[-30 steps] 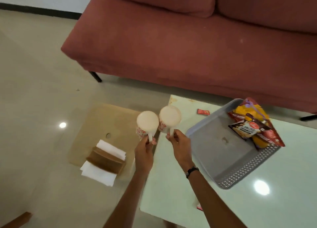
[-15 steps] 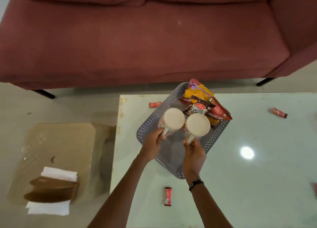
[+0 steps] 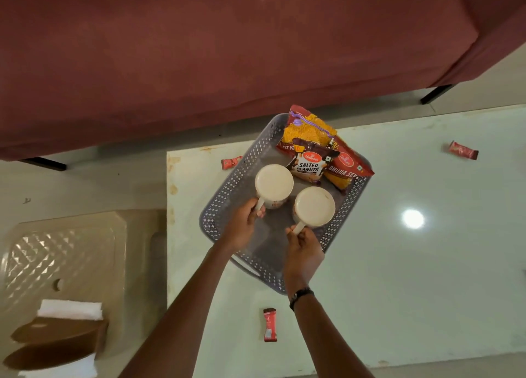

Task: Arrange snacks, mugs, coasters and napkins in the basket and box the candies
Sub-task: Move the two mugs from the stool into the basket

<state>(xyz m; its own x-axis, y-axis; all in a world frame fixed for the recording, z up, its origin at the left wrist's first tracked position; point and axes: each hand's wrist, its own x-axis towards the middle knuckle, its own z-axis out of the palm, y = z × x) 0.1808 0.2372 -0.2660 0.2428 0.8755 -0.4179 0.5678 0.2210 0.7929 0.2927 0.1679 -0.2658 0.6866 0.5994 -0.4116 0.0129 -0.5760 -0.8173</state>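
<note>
A grey perforated basket [image 3: 227, 195] lies on the pale green table. At its far end rest a salted peanuts packet [image 3: 308, 165] and a yellow bhujia sev packet [image 3: 310, 130]. My left hand [image 3: 242, 224] grips the handle of a white mug [image 3: 273, 184] inside the basket. Beside it, my right hand [image 3: 303, 249] grips the handle of a second white mug [image 3: 314, 206], also low in the basket. Red candies lie on the table: one [image 3: 269, 324] near my right forearm, one [image 3: 231, 162] left of the basket, one [image 3: 463, 150] at the far right.
A beige plastic stool [image 3: 68, 252] stands left of the table, bearing brown coasters [image 3: 57, 340] and white napkins [image 3: 69, 309]. A red sofa [image 3: 227, 50] runs along the far side. The table [image 3: 427, 278] stretches out to the right of the basket.
Both hands carried the mugs from beside the stool over into the basket and lowered them. The view swung right and down onto the table.
</note>
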